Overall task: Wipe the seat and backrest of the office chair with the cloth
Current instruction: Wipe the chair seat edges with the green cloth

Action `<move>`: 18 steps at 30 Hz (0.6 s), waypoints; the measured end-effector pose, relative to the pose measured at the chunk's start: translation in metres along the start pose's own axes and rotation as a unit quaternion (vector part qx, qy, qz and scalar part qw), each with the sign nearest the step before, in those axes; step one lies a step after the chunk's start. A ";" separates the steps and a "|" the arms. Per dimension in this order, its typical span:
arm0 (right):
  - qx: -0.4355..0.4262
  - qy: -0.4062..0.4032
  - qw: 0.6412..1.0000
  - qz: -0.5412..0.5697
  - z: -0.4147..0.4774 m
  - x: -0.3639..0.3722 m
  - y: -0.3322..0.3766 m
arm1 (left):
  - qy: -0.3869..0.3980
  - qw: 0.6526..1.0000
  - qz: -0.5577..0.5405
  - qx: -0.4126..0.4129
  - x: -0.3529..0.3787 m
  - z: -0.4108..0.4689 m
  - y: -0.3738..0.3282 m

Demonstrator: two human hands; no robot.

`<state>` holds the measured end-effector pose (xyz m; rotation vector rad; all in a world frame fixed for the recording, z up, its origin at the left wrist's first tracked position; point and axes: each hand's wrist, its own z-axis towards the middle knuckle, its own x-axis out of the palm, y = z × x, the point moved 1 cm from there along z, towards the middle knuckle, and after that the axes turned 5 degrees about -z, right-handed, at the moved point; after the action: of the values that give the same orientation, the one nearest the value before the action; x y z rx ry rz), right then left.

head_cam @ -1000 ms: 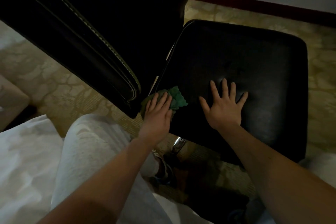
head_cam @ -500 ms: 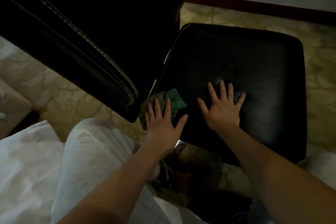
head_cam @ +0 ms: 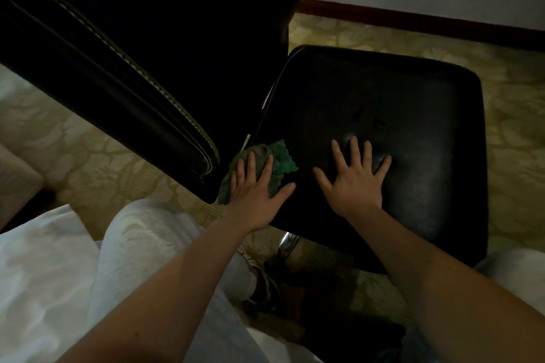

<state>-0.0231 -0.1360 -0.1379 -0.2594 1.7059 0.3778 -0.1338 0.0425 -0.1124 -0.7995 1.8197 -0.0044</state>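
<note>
At the far left, a white sheet lies low beside the person's knee in pale grey trousers, with patterned beige carpet beyond. The black backrest of the chair slants down from the upper left, a line of white stitching running along its edge. Its lower end stops just beside the cloth.

The green cloth sits crumpled on the near-left corner of the seat, right where seat and backrest meet. The left hand lies flat on top of it, fingers straight and pressing down rather than gripping. The cloth pokes out past the fingertips and to their right, and a fold hangs off the seat edge on the left. The thumb is spread away to the right, onto bare leather.

A shiny metal post shows under the seat edge, below the left wrist. Further right, the right hand rests palm down on the black seat with its fingers fanned out, holding nothing, near the cloth but not touching it. A dark skirting board runs along the wall behind.
</note>
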 end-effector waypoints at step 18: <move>-0.129 -0.011 0.991 -0.015 0.039 0.000 -0.005 | 0.020 0.999 0.026 0.017 -0.002 0.014 0.001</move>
<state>0.0148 -0.1253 -0.1435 -0.4677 1.6298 0.5775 -0.1225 0.0499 -0.1166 -0.7330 1.8725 -0.0182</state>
